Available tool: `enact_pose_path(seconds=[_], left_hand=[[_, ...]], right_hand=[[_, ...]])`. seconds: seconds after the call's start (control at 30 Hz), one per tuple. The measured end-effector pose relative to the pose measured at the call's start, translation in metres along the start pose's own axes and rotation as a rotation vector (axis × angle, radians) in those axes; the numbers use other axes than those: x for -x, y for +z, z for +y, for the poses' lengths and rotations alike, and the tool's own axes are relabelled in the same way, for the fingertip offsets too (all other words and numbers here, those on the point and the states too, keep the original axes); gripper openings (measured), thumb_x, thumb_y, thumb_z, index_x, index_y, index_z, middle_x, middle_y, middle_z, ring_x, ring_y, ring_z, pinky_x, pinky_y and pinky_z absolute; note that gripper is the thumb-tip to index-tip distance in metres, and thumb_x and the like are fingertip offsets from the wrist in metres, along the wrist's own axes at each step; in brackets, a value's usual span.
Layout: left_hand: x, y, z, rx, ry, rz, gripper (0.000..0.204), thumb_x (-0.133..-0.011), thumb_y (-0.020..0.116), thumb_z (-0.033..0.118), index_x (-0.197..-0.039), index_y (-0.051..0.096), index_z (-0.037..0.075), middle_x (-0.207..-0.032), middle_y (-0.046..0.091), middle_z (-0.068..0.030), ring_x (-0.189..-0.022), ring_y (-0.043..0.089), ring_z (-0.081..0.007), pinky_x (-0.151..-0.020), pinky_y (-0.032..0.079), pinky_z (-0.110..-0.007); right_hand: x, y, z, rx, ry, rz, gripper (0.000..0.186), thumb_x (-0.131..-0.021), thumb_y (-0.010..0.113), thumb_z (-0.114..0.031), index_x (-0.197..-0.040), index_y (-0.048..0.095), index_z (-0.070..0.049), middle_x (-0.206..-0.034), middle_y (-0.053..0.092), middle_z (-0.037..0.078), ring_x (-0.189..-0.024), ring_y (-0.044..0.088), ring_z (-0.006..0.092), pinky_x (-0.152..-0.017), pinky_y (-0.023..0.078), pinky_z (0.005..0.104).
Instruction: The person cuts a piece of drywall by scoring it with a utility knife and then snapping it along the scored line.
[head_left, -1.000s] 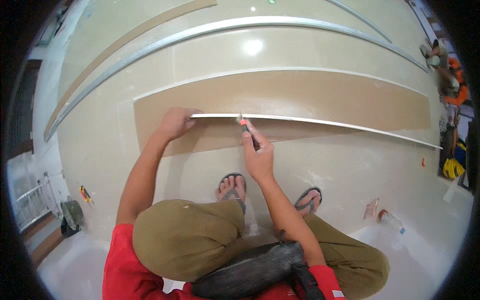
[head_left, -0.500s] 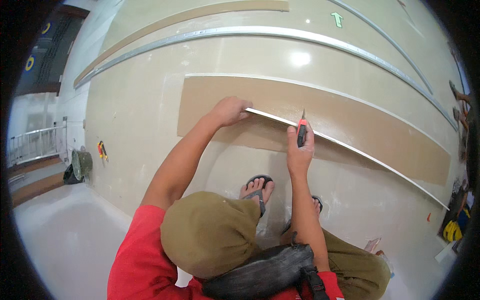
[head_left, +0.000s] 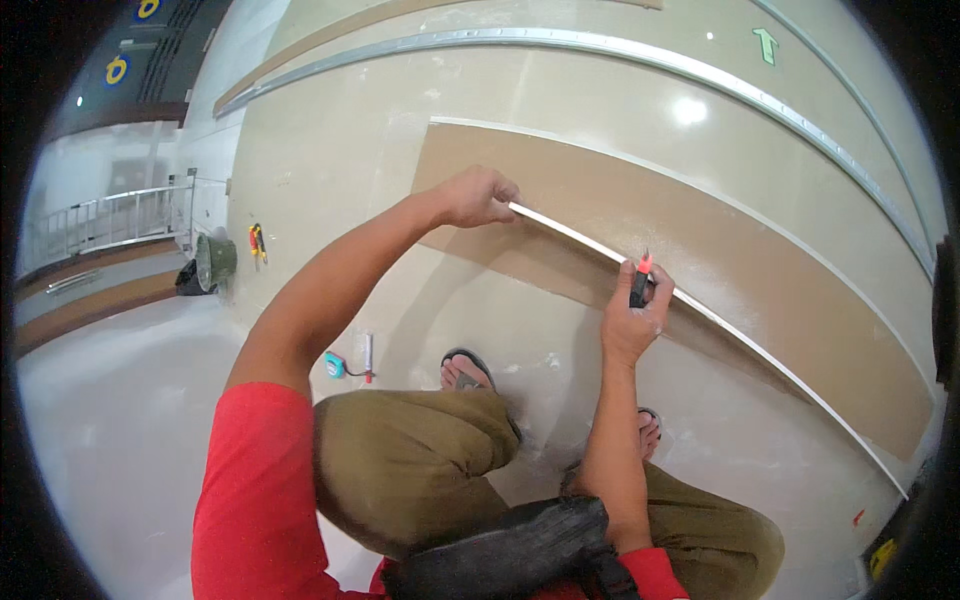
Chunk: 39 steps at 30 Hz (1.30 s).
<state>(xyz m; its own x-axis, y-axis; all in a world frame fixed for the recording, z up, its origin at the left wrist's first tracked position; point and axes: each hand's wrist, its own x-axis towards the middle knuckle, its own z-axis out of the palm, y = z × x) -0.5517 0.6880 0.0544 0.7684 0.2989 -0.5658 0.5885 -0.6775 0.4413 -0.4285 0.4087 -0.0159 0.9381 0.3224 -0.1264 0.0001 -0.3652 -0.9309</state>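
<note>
Pinching the end of a long white-edged strip [head_left: 575, 237], left hand [head_left: 478, 197] sits over brown sheet [head_left: 620, 200]; right hand [head_left: 634, 320] clasps a red-and-black knife [head_left: 640, 285].

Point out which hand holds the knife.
The right hand: it grips the red-and-black knife, blade pointing away from the wrist. The left hand instead grips the left end of the long white strip.

Glossy beige floor [head_left: 330, 170], bright light reflection [head_left: 690, 111], silvery railing [head_left: 112, 222] at left, possibly a dark wall [head_left: 150, 75] beyond
</note>
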Motion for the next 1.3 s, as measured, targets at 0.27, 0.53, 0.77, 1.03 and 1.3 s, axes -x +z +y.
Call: enact_pose_path(seconds=[0.27,0.53,0.77,1.03,1.3], left_hand=[[0.002,0.044,-0.037,0.013,0.322,0.158,0.041,-0.088,0.079,0.018,-0.129,0.075,0.018,-0.133,0.071,-0.0104,-0.122,0.064,-0.0351,-0.108,0.05,-0.047],[-0.018,0.077,-0.045,0.126,0.513,0.198,0.036,-0.084,0.083,0.02,-0.12,0.078,0.019,-0.12,0.074,-0.0065,-0.109,0.066,-0.0303,-0.106,0.048,-0.046],[-0.039,0.072,-0.043,0.261,0.605,0.276,0.035,-0.087,0.081,0.018,-0.122,0.078,0.021,-0.111,0.075,-0.0045,-0.102,0.065,-0.0294,-0.101,0.048,-0.045],[-0.046,0.085,-0.053,0.346,0.674,0.347,0.04,-0.079,0.082,0.007,-0.117,0.08,0.018,-0.097,0.074,-0.0047,-0.089,0.063,-0.0287,-0.089,0.051,-0.042],[-0.042,0.08,-0.049,0.265,0.686,0.298,0.033,-0.082,0.082,0.011,-0.114,0.081,0.018,-0.1,0.075,-0.0034,-0.094,0.064,-0.029,-0.088,0.054,-0.042]], right_hand=[[0.014,0.0,-0.003,0.002,0.074,0.009,0.029,-0.096,0.082,-0.022,-0.113,0.066,-0.006,-0.082,0.067,0.003,-0.071,0.06,0.013,-0.069,0.052,0.0317],[0.024,0.008,-0.025,0.132,0.018,0.123,0.028,-0.098,0.078,-0.023,-0.112,0.064,-0.004,-0.082,0.061,0.002,-0.074,0.053,0.0103,-0.07,0.048,0.0297],[0.014,0.016,-0.014,0.149,0.022,0.183,0.028,-0.099,0.077,-0.023,-0.111,0.063,-0.003,-0.085,0.062,0.003,-0.075,0.054,0.0124,-0.071,0.049,0.031],[0.021,0.022,-0.015,0.181,0.083,0.177,0.028,-0.1,0.075,-0.026,-0.11,0.062,-0.003,-0.09,0.064,0.004,-0.081,0.057,0.0131,-0.078,0.049,0.0318],[0.031,0.023,-0.03,0.12,0.105,0.258,0.042,-0.103,0.071,-0.028,-0.136,0.056,-0.006,-0.096,0.066,0.004,-0.081,0.06,0.0126,-0.076,0.05,0.03]])
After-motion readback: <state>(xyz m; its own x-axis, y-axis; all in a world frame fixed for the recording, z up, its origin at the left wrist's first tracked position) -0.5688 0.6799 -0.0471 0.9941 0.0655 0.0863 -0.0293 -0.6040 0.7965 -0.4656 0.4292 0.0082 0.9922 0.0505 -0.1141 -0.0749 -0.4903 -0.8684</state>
